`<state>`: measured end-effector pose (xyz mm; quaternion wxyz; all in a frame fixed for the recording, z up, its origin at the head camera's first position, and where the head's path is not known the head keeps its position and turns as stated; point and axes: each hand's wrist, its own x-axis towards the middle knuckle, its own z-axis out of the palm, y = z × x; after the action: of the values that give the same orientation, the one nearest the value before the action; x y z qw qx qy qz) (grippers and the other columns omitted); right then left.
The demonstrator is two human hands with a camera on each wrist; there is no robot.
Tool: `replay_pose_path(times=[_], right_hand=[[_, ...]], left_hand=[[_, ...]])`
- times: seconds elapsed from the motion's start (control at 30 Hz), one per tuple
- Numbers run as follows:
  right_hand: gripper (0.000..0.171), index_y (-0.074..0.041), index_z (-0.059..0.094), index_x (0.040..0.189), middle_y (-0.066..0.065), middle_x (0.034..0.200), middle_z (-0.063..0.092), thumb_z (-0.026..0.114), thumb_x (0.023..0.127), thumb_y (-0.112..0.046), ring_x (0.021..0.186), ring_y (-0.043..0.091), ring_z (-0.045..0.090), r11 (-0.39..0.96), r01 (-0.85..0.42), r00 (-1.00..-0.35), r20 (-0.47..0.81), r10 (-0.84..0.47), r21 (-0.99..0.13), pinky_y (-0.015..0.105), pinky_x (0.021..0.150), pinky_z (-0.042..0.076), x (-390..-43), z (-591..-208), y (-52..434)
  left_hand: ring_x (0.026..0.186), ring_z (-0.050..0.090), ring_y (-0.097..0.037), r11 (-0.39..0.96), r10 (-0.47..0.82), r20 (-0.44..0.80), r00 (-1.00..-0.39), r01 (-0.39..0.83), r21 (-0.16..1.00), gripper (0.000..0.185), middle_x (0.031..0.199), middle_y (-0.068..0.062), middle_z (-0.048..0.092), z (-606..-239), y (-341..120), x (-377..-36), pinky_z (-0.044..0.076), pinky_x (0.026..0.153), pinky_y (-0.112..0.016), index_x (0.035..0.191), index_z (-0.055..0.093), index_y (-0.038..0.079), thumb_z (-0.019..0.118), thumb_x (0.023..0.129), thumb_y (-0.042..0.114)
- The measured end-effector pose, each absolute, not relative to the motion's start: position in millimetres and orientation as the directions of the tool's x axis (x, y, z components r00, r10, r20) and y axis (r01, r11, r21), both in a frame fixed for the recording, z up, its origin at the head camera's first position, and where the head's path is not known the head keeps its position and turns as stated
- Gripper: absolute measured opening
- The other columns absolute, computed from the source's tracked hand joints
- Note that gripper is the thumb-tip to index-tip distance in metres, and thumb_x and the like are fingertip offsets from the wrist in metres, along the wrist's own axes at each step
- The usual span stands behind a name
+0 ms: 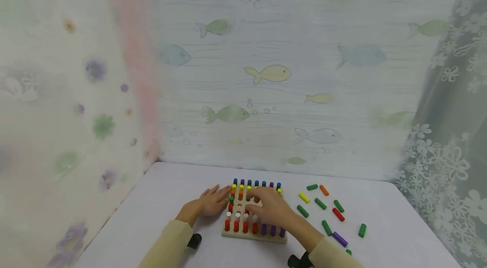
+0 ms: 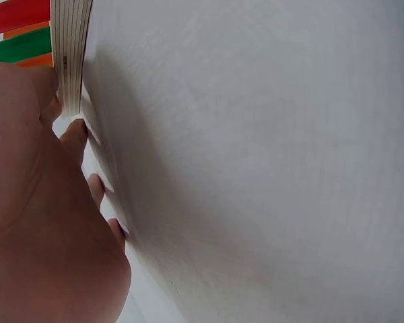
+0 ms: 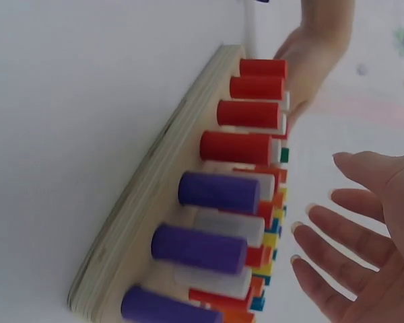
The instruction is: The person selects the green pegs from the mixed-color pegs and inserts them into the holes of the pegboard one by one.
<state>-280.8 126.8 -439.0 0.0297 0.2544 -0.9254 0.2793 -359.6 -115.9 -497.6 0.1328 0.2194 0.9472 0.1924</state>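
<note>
A wooden pegboard stands on the white table, holding rows of coloured pegs. Its front row has red pegs and purple pegs, with white pegs behind; blue and purple pegs line the back. My left hand lies on the table at the board's left side, fingertips right at its edge. Over the middle rows hovers my right hand, thumb and fingers spread apart with nothing between them in the right wrist view. Below its fingertips shows a dark-topped peg. The hand hides part of the board's right side.
Right of the board lie loose pegs: several green pegs, a yellow peg, an orange peg, a red peg and a purple peg. A fish-patterned curtain hangs behind the table.
</note>
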Motion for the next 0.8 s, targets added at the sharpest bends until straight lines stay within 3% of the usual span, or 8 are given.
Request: replay_pose_path(times=[0.27,0.57,0.8], right_hand=[[0.036,-0.009,0.069,0.126,0.012,0.130,0.067,0.071,0.097,-0.030,0.122,0.035,0.061,0.745,-0.469,-0.881,0.188,-0.435,-0.475,0.056,0.099,0.052,-269,-429,157],[0.038,-0.011,0.068,0.128,0.006,0.128,0.066,0.063,0.102,-0.038,0.122,0.031,0.061,0.789,-0.427,-0.904,0.211,-0.371,-0.442,0.056,0.100,0.052,-255,-423,195],[0.036,-0.014,0.068,0.129,0.003,0.131,0.066,0.058,0.105,-0.038,0.125,0.033,0.060,0.794,-0.375,-0.927,0.219,-0.305,-0.479,0.056,0.100,0.052,-242,-418,225]], left_hand=[[0.156,0.019,-0.036,0.831,0.459,-0.167,-0.873,0.356,0.428,0.057,0.166,-0.004,0.034,-499,-116,-359,0.012,0.125,-0.059,0.162,0.033,0.020,0.040,0.110,0.042],[0.156,0.019,-0.036,0.828,0.459,-0.164,-0.873,0.354,0.436,0.056,0.166,-0.003,0.034,-497,-116,-358,0.012,0.125,-0.059,0.162,0.034,0.019,0.040,0.110,0.041],[0.156,0.019,-0.034,0.828,0.460,-0.165,-0.872,0.355,0.435,0.056,0.166,-0.002,0.035,-499,-116,-357,0.012,0.125,-0.059,0.162,0.034,0.020,0.039,0.110,0.041]])
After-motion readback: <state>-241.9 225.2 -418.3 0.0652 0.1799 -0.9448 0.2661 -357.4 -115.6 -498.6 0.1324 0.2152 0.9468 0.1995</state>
